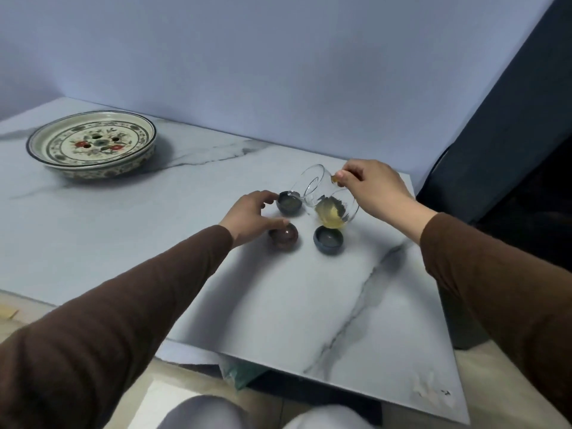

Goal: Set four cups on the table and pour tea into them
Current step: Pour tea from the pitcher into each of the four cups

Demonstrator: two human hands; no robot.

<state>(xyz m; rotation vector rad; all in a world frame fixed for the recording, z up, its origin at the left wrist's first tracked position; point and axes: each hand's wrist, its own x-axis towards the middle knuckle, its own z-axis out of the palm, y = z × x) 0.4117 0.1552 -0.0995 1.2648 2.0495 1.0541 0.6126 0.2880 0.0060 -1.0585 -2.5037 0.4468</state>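
Marble table (278, 305), three cups (328, 239) visible.

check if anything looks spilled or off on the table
No spill shows on the table. Only three cups are visible, not four; the tipped glass pitcher in the right hand may hide one. Left hand steadies the far cup.

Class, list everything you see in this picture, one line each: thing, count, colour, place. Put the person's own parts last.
Small cups: three visible, a dark one, a reddish-brown one and a blue-grey one, table centre; a fourth may sit behind the pitcher.
Glass pitcher: one, clear with yellow tea, tilted over the dark cup.
Patterned dish: one, cream with floral design, far left.
Table: one, white marble-look.
Left hand: one, brown sleeve, beside the left cups.
Right hand: one, brown sleeve, holding the pitcher.
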